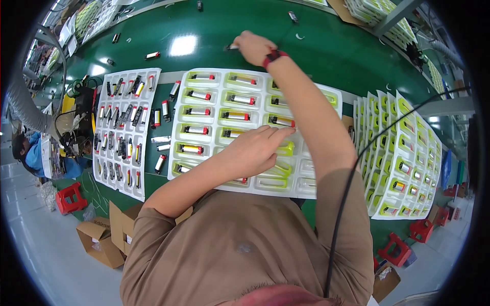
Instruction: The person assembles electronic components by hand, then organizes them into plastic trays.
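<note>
A white moulded tray (171, 153) with yellow-green lined compartments lies before me, many holding a small battery-like cylinder (236, 116) with a red end. Over its middle, my left hand (253, 149) has its fingers stretched out, the tips beside a red-ended cylinder (281, 121) in its compartment; whether they touch it I cannot tell. My right arm reaches across the tray. Above the green belt, my right hand (253, 48) is closed with a small dark and silver cylindrical part (232, 47) at its fingertips. My forearm hides some right-hand compartments.
Another white tray (122, 176) full of loose cylinders stands at the left, with more cylinders (165, 110) between the trays. Stacked filled trays (380, 204) lean at the right. A few parts lie on the green belt (219, 20). A black cable (352, 178) hangs across my right side.
</note>
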`<state>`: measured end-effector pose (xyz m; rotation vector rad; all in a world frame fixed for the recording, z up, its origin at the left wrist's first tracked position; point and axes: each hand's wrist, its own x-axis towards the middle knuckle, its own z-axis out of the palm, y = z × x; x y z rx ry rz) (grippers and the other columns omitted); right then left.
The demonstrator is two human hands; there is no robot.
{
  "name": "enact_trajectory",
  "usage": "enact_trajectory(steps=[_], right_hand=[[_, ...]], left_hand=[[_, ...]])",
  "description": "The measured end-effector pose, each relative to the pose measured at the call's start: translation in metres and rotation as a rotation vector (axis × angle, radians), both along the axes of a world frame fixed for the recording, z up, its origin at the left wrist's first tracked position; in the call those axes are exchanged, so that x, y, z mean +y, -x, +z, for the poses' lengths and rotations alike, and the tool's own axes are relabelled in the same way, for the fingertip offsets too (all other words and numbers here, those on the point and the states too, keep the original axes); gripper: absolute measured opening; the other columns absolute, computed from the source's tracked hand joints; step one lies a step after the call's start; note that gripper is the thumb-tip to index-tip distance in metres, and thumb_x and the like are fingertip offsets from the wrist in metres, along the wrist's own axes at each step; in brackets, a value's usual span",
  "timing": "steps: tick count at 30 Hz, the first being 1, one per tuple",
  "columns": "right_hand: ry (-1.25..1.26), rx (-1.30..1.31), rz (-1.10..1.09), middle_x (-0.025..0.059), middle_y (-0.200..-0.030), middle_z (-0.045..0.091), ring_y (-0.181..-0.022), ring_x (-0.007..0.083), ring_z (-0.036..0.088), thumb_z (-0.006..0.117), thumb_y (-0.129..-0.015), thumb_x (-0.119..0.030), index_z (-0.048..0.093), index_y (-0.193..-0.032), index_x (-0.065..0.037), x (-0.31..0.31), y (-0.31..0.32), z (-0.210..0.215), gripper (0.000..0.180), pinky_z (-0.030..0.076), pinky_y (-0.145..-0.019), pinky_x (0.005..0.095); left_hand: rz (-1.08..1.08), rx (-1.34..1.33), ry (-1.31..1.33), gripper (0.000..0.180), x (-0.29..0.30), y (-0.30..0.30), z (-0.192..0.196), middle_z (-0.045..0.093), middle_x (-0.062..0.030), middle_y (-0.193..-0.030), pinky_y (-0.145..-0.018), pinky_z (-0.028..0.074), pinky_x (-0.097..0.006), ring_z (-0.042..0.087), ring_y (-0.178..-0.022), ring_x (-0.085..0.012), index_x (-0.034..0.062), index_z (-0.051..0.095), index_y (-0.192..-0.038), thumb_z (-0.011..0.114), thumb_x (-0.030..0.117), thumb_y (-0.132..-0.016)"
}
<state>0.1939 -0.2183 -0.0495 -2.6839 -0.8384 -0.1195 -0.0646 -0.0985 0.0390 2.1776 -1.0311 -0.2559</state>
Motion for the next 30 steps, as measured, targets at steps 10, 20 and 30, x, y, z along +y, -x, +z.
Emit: enact_trajectory(steps=[10, 20, 30], right_hand=[[-0.796, 0.150, -0.328, 0.0125, -0.088, 0.068, -0.075, 0.0199, 0.066, 0.071, -0.084, -0.004, 0.069, -0.109, 0.000, -0.064, 0.230, 0.124, 0.025, 0.053, -0.070, 0.0317], [-0.619, -0.046, -0.143, 0.0110, -0.100, 0.067, -0.085, 0.0279, 0.068, 0.072, -0.083, 0.004, 0.070, -0.106, -0.002, -0.055, 0.269, 0.118, 0.024, 0.056, -0.074, 0.0354], [-0.515, -0.063, -0.092, 0.0108, -0.103, 0.068, -0.088, 0.0297, 0.068, 0.070, -0.083, 0.005, 0.071, -0.104, -0.001, -0.048, 0.268, 0.105, 0.022, 0.057, -0.072, 0.0359]], left_hand=[[0.478, 0.913, 0.735, 0.027, 0.046, -0.027, -0.012, 0.058, -0.0039, -0.117, -0.087, 0.057, -0.033, 0.060, -0.111, -0.0131, 0.0077, 0.054, -0.117, 0.070, 0.012, -0.096], [0.302, 1.207, 0.996, 0.040, 0.047, -0.026, -0.008, 0.056, -0.0206, -0.140, -0.103, 0.053, -0.039, 0.066, -0.113, -0.0258, -0.0030, 0.047, -0.141, 0.043, 0.017, -0.107], [0.263, 1.230, 1.022, 0.045, 0.051, -0.018, -0.015, 0.057, -0.0207, -0.137, -0.108, 0.049, -0.041, 0.064, -0.119, -0.0291, -0.0076, 0.043, -0.143, 0.032, 0.016, -0.106]])
